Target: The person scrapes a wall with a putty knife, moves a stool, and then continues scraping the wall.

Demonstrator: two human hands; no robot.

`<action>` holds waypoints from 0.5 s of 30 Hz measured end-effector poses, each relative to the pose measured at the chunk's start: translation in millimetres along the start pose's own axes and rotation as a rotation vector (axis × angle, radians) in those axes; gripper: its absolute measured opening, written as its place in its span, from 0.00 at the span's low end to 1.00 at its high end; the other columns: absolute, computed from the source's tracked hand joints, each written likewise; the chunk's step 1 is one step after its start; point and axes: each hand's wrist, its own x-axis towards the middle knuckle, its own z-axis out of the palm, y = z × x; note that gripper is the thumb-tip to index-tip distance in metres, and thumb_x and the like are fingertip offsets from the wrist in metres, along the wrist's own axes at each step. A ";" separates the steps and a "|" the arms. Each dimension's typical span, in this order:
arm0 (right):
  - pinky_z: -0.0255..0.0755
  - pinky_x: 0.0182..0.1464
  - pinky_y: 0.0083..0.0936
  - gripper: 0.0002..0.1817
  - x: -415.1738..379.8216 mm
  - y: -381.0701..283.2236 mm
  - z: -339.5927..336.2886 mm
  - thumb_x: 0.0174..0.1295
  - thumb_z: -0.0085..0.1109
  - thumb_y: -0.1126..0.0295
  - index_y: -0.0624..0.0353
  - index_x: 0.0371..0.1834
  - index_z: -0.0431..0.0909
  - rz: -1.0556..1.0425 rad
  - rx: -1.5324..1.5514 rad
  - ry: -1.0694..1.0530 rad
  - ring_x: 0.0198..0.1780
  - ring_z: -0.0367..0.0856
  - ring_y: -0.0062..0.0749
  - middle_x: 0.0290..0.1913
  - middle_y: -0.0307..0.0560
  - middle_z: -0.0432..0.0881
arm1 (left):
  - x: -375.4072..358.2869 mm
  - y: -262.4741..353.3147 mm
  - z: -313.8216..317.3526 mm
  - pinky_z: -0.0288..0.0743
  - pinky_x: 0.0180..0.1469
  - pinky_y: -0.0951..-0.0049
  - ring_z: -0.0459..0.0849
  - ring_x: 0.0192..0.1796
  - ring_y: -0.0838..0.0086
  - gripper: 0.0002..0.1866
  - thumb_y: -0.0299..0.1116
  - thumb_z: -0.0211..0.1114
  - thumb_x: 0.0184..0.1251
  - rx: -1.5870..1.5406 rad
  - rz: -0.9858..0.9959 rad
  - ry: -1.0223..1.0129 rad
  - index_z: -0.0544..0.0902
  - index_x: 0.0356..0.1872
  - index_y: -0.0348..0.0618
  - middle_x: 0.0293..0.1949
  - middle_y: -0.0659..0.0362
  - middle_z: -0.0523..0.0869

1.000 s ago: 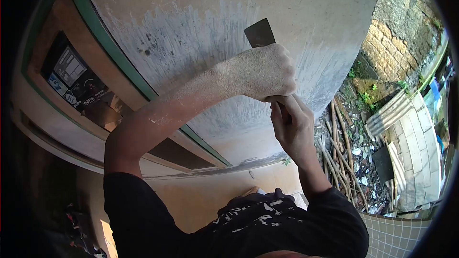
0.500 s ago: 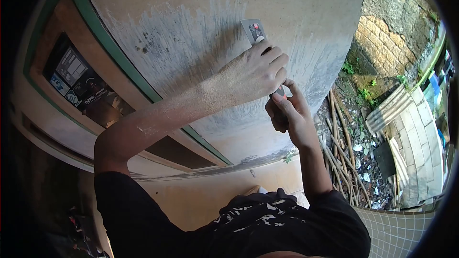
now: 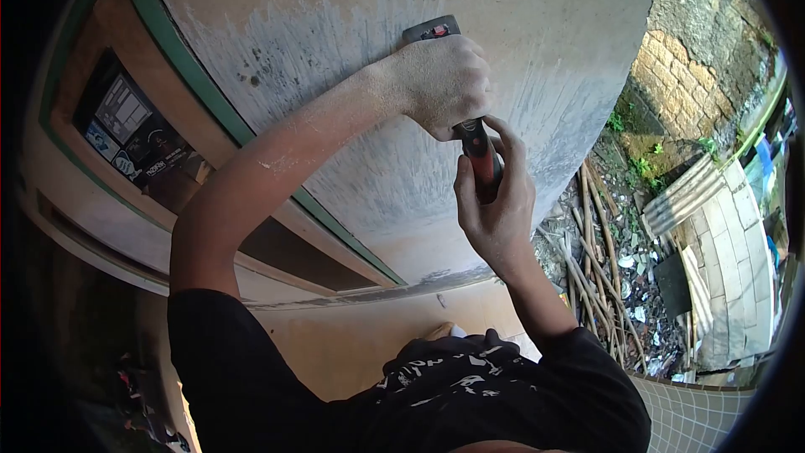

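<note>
A wall scraper (image 3: 481, 156) with a flat grey blade and a black-and-red handle is up against the scuffed, grey-streaked wall (image 3: 352, 176). My left hand (image 3: 449, 80), coated in pale dust, is wrapped round the upper handle just below the blade and hides that part. Lower down, my right hand (image 3: 507, 201) has its thumb and fingers on either side of the handle's end. Only the top of the blade shows above my left knuckles, so its contact with the wall cannot be made out.
To the left is a green-edged wooden frame (image 3: 189, 67) with a stickered glass pane (image 3: 126, 126). Wooden poles (image 3: 591, 235) and rubble lie on the ground at right, near stacked pale sheets (image 3: 725, 268). A tan floor (image 3: 327, 335) runs along the wall's foot.
The scraper has tilted, so its blade shows less and its handle more. My left hand has shifted up and left; my right fingers have loosened round the handle and moved slightly left.
</note>
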 end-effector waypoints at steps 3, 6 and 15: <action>0.74 0.30 0.34 0.30 0.7 0.4 -5.8 0.55 0.59 0.79 0.66 0.62 0.62 -0.041 -0.107 -0.021 0.29 0.81 0.48 0.34 0.59 0.77 | 2.6 -2.1 0.5 0.77 0.35 0.69 0.81 0.25 0.70 0.11 0.36 0.74 0.33 -0.032 -0.005 -0.045 0.78 0.17 0.49 0.19 0.64 0.81; 0.73 0.27 0.34 0.28 5.3 -2.1 -5.8 0.55 0.59 0.80 0.65 0.61 0.65 -0.129 -0.136 -0.019 0.26 0.79 0.44 0.32 0.56 0.75 | 4.0 -6.0 -2.1 0.80 0.29 0.69 0.84 0.22 0.72 0.16 0.48 0.67 0.48 -0.040 0.076 -0.024 0.82 0.15 0.48 0.14 0.62 0.80; 0.71 0.27 0.28 0.27 10.1 -25.5 -9.6 0.54 0.60 0.83 0.63 0.61 0.71 -0.091 -0.183 -0.041 0.25 0.76 0.34 0.29 0.49 0.74 | 4.0 -9.3 -9.4 0.76 0.25 0.68 0.79 0.19 0.70 0.12 0.40 0.71 0.29 -0.131 0.035 -0.006 0.77 0.11 0.48 0.13 0.62 0.78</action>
